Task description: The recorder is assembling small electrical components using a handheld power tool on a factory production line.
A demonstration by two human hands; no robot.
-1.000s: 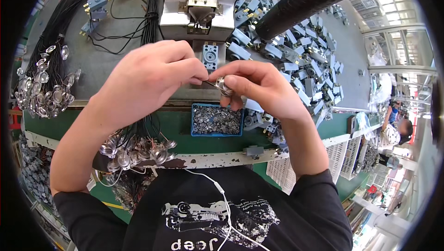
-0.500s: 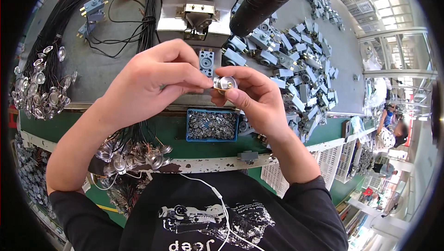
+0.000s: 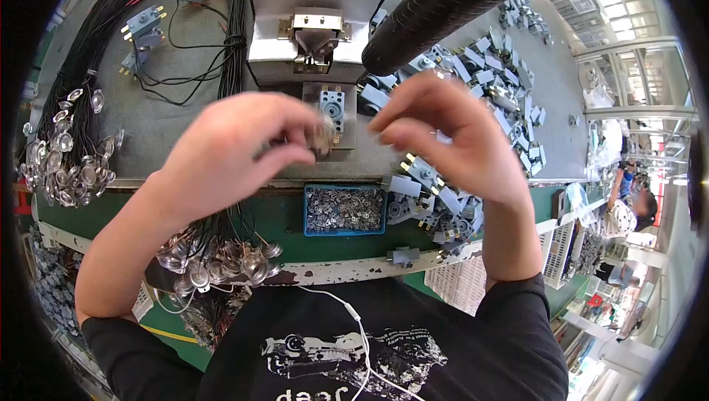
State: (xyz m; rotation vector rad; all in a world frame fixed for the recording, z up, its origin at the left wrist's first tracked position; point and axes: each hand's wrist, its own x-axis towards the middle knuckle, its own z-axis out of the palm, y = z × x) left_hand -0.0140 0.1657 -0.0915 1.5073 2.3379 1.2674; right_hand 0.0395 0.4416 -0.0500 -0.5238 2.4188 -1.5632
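My left hand (image 3: 240, 150) is closed at its fingertips on a round metal cap (image 3: 323, 137), smeared by motion. Just behind the cap, a grey switch block (image 3: 332, 108) with brass terminals lies on a small metal plate (image 3: 346, 137). The plate sits in front of a white bench machine with a metal head (image 3: 317, 35). My right hand (image 3: 458, 135) hovers to the right of the plate, fingers curved and apart, nothing visible between them. Below it lies another grey switch block (image 3: 424, 172).
A blue tray (image 3: 344, 234) of small metal pieces stands at the front edge. Grey switch blocks (image 3: 487, 69) pile up to the right. Bundled black wires with metal caps (image 3: 66, 157) lie at left, and more caps (image 3: 221, 262) at front. A thick black tube (image 3: 443, 13) slants overhead.
My hands have moved apart. The right one let go of the round metal cap and shifted right; the left keeps the cap, now slightly left of before. The head view has shifted a little.
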